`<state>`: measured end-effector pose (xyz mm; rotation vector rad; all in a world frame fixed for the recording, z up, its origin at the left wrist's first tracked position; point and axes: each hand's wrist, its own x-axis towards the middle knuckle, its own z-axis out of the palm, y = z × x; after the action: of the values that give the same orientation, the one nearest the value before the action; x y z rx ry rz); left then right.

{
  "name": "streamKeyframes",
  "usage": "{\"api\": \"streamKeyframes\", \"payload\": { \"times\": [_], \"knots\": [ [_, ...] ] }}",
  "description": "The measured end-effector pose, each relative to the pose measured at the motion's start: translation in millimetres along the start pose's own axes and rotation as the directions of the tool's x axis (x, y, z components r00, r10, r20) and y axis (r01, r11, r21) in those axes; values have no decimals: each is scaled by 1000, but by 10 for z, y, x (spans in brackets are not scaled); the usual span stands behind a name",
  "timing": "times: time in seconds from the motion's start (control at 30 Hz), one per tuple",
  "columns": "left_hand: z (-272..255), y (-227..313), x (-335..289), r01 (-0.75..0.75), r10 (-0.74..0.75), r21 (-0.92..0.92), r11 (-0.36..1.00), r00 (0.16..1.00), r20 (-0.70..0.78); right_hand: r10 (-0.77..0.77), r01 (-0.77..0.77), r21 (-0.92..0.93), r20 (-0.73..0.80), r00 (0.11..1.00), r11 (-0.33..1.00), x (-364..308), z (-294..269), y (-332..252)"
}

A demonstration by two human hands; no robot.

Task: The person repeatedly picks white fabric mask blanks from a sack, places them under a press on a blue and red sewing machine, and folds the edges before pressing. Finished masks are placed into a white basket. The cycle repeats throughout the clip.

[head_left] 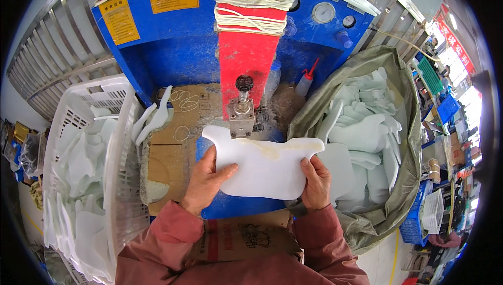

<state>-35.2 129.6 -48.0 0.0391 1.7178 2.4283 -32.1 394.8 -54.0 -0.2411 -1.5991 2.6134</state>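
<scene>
Your left hand (205, 180) and right hand (316, 183) each grip an edge of a flat white foam piece (264, 164), which lies between them. Its top edge sits just under the machine's metal head (241, 117).

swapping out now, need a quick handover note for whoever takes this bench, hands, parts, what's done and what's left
Left hand grips the left edge of the white foam cut-out, thumb on top. Right hand grips its right lower edge.
The cut-out lies flat under the metal head of the blue and red machine, a yellowish smear along its top edge.
White plastic basket on the left holds many white pieces; a few hang over its rim.
Grey-green sack on the right is full of similar white cut-outs.
Done: this piece is in place at the head. Left: apparently the pieces in the sack; which pile is finished cannot be told.
</scene>
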Motion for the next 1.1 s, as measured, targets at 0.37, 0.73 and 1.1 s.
{"api": "streamKeyframes", "payload": {
  "times": [0.37, 0.73, 1.1],
  "knots": [
    [139, -86, -58, 2, -1, -28, 1000, 999, 51, -3, 1, -58, -39, 999, 998, -129, -224, -13],
    [266, -182, -20, 46, -40, -43, 998, 992, 123, -25, 22, -44, -75, 997, 999, -230, -402, -86],
    [384, -185, 22, 39, -41, 17, 999, 984, 175, -78, 71, -92, -80, 994, 993, -301, -600, -99]
  ]
}}
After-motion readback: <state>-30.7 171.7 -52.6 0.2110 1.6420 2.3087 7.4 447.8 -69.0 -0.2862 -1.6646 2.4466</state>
